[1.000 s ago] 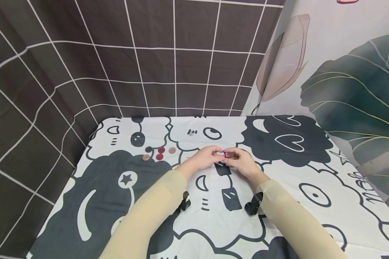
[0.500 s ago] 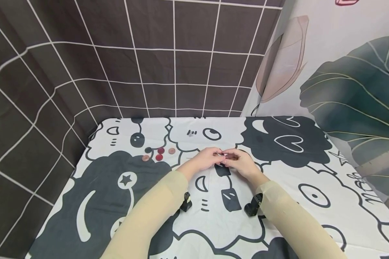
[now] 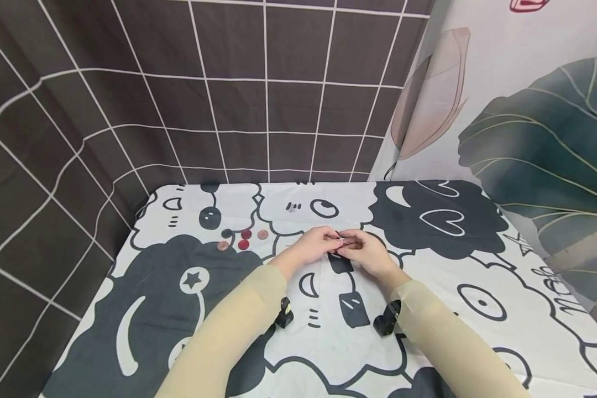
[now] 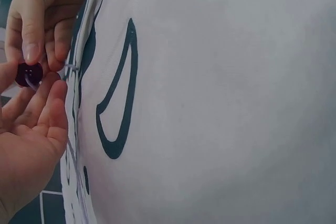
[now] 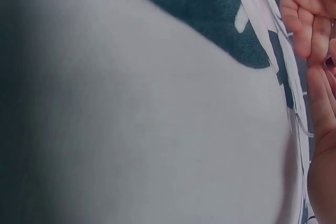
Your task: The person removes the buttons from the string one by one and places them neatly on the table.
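Note:
My left hand (image 3: 312, 244) and right hand (image 3: 367, 250) meet fingertip to fingertip above the patterned cloth in the head view. Between them is a dark red button (image 4: 27, 74) with small holes, clearest in the left wrist view. A thin pale cord (image 4: 32, 83) shows at the button's face, and a loose length hangs lower down. The right thumb presses the button's upper edge while the left thumb and fingers pinch at its side and below. In the right wrist view, only a sliver of the button (image 5: 329, 62) shows; fingers cover the rest.
Several loose round buttons lie left of the hands: two red, one near-black (image 3: 226, 233) and two pinkish, including a pink one (image 3: 262, 234). The cloth (image 3: 298, 354) with cartoon shapes covers the table. A dark gridded curtain (image 3: 229, 105) stands behind.
The fingertips of both hands have drawn closer together, and less red shows between them. The head view has tilted slightly up. The loose buttons have stayed in place on the cloth.

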`<state>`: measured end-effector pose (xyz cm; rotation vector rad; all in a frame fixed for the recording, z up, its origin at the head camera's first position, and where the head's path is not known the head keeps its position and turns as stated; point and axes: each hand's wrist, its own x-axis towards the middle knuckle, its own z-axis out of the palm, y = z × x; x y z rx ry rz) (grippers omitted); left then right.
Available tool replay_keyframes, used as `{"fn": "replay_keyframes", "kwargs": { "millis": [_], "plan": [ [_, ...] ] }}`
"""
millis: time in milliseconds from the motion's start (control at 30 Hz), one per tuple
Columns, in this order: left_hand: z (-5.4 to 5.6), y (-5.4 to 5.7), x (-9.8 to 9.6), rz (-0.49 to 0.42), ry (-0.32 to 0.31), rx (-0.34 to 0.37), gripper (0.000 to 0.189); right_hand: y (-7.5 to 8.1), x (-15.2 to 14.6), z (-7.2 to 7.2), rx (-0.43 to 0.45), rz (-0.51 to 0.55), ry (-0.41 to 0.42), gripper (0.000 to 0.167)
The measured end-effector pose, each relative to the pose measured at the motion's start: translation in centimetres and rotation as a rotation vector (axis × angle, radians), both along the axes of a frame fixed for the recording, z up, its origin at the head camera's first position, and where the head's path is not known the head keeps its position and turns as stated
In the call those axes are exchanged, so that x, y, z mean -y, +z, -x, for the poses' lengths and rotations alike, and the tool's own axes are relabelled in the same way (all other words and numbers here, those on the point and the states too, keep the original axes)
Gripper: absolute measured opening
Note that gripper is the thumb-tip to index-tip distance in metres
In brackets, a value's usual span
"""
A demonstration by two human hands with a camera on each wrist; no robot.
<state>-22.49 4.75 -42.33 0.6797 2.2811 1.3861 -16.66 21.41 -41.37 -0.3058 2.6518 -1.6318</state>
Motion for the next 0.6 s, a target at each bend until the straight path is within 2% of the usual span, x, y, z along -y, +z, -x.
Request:
{"fn": "replay_keyframes", "kwargs": {
  "millis": [233, 367, 600],
  "plan": [
    [0.0, 0.1, 0.1, -0.017, 0.024, 0.001, 0.025, -2.3, -0.9, 1.4, 0.006, -0.016, -0.018, 0.042],
    [0.0, 0.0, 0.1, -0.042, 0.037, 0.016, 0.025, -2.5, -1.0, 1.5, 0.006, -0.001, -0.018, 0.039],
    [0.0, 0.0, 0.3, -0.060, 0.063, 0.021, 0.024, -2.5, -1.3, 1.4, -0.002, -0.090, -0.093, 0.027]
  ]
}}
